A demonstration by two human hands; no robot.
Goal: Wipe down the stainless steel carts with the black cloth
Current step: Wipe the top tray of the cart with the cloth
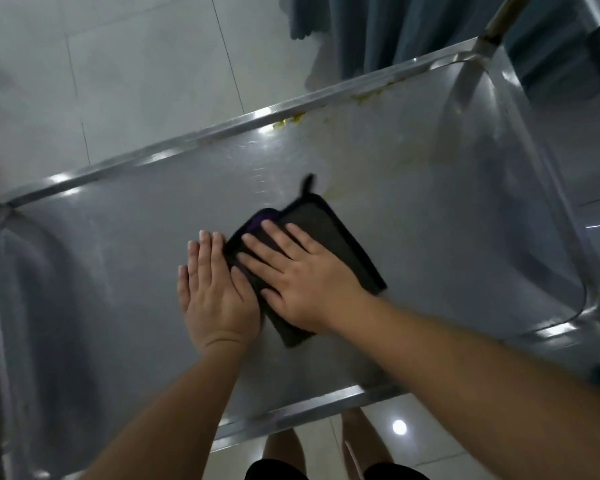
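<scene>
— What are the hands doing?

— The right hand (300, 282) lies flat on the black cloth (329, 244), fingers straight and spread, palm pressing it down. It is not curled round the fabric.

— And the other one?

— The left hand (215, 292) is flat as well, fingers straight and held together, resting on the bare steel just beside the cloth. Its thumb side touches the cloth's left edge.

— Where is the cloth?

— Near the middle of the stainless steel cart (118, 237), on its top shelf. It is folded into a rough rectangle, with a purple lining showing at the far corner and a small loop sticking out beyond it.

— Is the shelf holding anything else?

— Only dirt: yellow residue (288, 120) clings along the far rim, and a pale yellowish smear spreads over the surface beyond the cloth, towards the right corner.

— What lies around the cart?

— A pale tiled floor (136, 64), a blue-grey curtain (378, 26) hanging past the far rim, and the person's legs and black shorts under the near rim.
</scene>
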